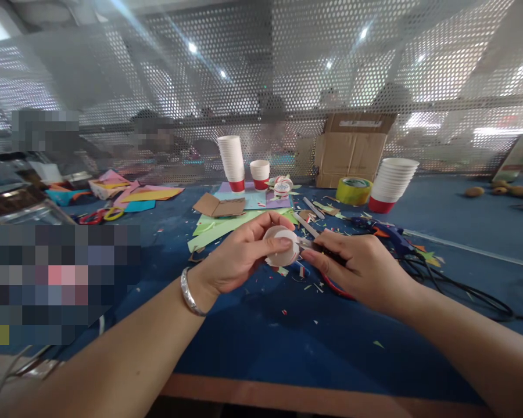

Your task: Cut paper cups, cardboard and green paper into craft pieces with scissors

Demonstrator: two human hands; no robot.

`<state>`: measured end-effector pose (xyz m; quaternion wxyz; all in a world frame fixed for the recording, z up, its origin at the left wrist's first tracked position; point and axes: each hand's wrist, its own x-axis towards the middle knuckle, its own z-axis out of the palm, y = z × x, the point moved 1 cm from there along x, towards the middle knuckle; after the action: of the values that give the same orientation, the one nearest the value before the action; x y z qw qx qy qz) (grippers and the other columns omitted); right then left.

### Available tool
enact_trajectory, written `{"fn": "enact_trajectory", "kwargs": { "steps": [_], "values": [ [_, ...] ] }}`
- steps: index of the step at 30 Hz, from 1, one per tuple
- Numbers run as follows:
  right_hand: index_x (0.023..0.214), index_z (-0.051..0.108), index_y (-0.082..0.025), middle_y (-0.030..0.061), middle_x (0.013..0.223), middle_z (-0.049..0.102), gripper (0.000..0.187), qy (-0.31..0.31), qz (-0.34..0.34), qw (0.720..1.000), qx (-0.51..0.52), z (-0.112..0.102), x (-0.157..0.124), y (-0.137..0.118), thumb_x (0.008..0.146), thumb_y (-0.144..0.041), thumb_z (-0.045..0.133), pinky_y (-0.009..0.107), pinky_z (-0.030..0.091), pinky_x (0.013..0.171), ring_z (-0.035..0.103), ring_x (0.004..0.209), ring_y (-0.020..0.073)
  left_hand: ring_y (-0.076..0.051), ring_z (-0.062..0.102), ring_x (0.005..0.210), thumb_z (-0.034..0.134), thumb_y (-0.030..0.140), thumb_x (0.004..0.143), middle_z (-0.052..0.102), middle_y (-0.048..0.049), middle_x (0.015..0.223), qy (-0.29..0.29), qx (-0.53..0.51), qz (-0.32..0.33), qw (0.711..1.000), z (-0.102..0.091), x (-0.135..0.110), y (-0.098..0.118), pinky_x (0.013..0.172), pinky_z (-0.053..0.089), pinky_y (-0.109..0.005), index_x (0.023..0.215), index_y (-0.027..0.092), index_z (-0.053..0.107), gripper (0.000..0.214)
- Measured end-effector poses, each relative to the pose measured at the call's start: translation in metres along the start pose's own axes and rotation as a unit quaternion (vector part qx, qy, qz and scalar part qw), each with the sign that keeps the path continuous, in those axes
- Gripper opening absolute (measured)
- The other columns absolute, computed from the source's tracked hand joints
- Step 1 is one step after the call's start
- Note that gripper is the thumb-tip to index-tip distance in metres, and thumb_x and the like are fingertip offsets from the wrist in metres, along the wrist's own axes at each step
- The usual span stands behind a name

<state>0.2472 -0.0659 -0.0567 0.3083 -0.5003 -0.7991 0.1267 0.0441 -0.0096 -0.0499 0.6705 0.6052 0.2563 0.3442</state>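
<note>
Two bare hands meet over the middle of a blue table (261,351). The left hand (239,252) (a silver bracelet (189,293) circles its wrist) has its fingers curled around a small white cup piece (286,256), thumb pressed across the flat round face and fingertips behind the far edge, so it is firmly gripped. The right hand (359,267) is closed around a knife (305,242), its dark handle mostly hidden in the grip and its blade against the right edge of the cup piece; how deep the blade sits, I cannot tell. The cup piece is held up over scattered scraps, with green paper (218,227) beyond it.

Farther back stand a tall stack of cups (232,159) and, just beside it, a short stack (260,169), with a cardboard scrap (220,205) lying in front. To the right, a roll of tape (353,191) sits between a cardboard box (351,154) and another stack of cups (392,184). A blue glue gun (390,233) lies nearer, its black cord trailing right.
</note>
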Motion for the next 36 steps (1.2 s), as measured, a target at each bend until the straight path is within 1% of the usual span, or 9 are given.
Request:
{"fn": "enact_trajectory", "kwargs": {
  "steps": [5,9,13,17,20,24,27,30,36],
  "values": [
    [0.072,0.053,-0.02,-0.0016,0.063,0.053,0.042,0.016,-0.018,0.999,-0.028,-0.0007,-0.0007,-0.0003,0.101,-0.049,0.046,0.027,0.032,0.058,0.045,0.059,0.012,-0.008,0.055,0.07,0.073,0.024,0.086,0.057,0.0013,0.084,0.017,0.059,0.048,0.997,0.0006,-0.0023,0.0003,0.061,0.044,-0.018,0.1,0.018,0.06,0.02],
    [0.07,0.05,-0.021,-0.0016,0.061,0.051,0.043,0.021,-0.023,0.999,-0.045,-0.0006,-0.0016,-0.0008,0.101,-0.049,0.045,0.027,0.03,0.057,0.043,0.058,0.012,-0.007,0.054,0.068,0.072,0.026,0.087,0.056,0.0017,0.085,0.021,0.07,0.054,0.996,0.0015,-0.004,0.0006,0.056,0.045,-0.016,0.099,0.018,0.061,0.019],
    [0.07,0.051,-0.021,-0.0015,0.061,0.051,0.043,0.029,-0.029,0.998,-0.053,-0.0004,-0.0021,-0.0004,0.102,-0.049,0.044,0.027,0.031,0.057,0.043,0.057,0.0121,-0.007,0.055,0.061,0.072,0.024,0.085,0.058,0.002,0.08,0.023,0.054,0.026,0.998,0.0029,-0.0038,0.0019,0.046,0.043,-0.015,0.095,0.018,0.059,0.018],
    [0.071,0.052,-0.021,-0.0017,0.06,0.05,0.043,0.025,-0.032,0.998,-0.055,0.0005,-0.0021,-0.0001,0.102,-0.049,0.043,0.027,0.031,0.058,0.041,0.057,0.0123,-0.01,0.057,0.057,0.07,0.024,0.085,0.06,0.0025,0.072,0.012,0.007,-0.045,0.999,0.0035,-0.0028,0.0015,0.041,0.043,-0.016,0.093,0.02,0.058,0.014],
    [0.07,0.05,-0.021,-0.0026,0.06,0.049,0.043,0.021,-0.029,0.998,-0.048,0.0012,-0.0026,-0.0012,0.102,-0.049,0.044,0.027,0.029,0.055,0.038,0.056,0.0116,-0.008,0.053,0.05,0.069,0.029,0.086,0.059,0.0036,0.066,0.004,-0.02,-0.085,0.996,0.003,-0.0026,0.0002,0.038,0.042,-0.016,0.091,0.02,0.059,0.014],
    [0.069,0.047,-0.021,-0.0035,0.059,0.047,0.043,0.026,-0.026,0.998,-0.045,0.0006,-0.0035,-0.0022,0.101,-0.049,0.045,0.027,0.027,0.054,0.036,0.055,0.011,-0.008,0.054,0.051,0.07,0.032,0.088,0.061,0.0034,0.067,-0.011,-0.014,-0.066,0.998,0.0025,-0.0028,-0.0003,0.04,0.044,-0.017,0.091,0.02,0.058,0.017],
    [0.068,0.045,-0.021,-0.004,0.058,0.045,0.043,0.029,-0.034,0.998,-0.05,-0.0003,-0.0042,-0.0022,0.101,-0.048,0.046,0.027,0.028,0.056,0.036,0.055,0.011,-0.009,0.057,0.055,0.07,0.031,0.089,0.063,0.0028,0.069,-0.026,-0.013,-0.029,0.999,0.0022,-0.0028,-0.0002,0.044,0.046,-0.018,0.089,0.02,0.057,0.017],
    [0.068,0.043,-0.021,-0.0047,0.057,0.042,0.042,0.029,-0.046,0.997,-0.047,-0.0008,-0.005,-0.0028,0.101,-0.047,0.046,0.027,0.026,0.054,0.035,0.053,0.0103,-0.009,0.058,0.055,0.07,0.028,0.089,0.063,0.0028,0.068,-0.048,-0.033,-0.014,0.998,0.0017,-0.0025,-0.0008,0.046,0.047,-0.018,0.087,0.019,0.057,0.016],
    [0.068,0.043,-0.021,-0.0048,0.058,0.042,0.041,0.027,-0.057,0.997,-0.041,-0.0002,-0.0053,-0.004,0.102,-0.045,0.047,0.027,0.025,0.053,0.036,0.053,0.0101,-0.008,0.056,0.05,0.07,0.027,0.09,0.062,0.0045,0.064,-0.077,-0.081,-0.057,0.992,0.0,-0.0016,-0.0039,0.042,0.05,-0.016,0.09,0.02,0.057,0.015]
  ]
}}
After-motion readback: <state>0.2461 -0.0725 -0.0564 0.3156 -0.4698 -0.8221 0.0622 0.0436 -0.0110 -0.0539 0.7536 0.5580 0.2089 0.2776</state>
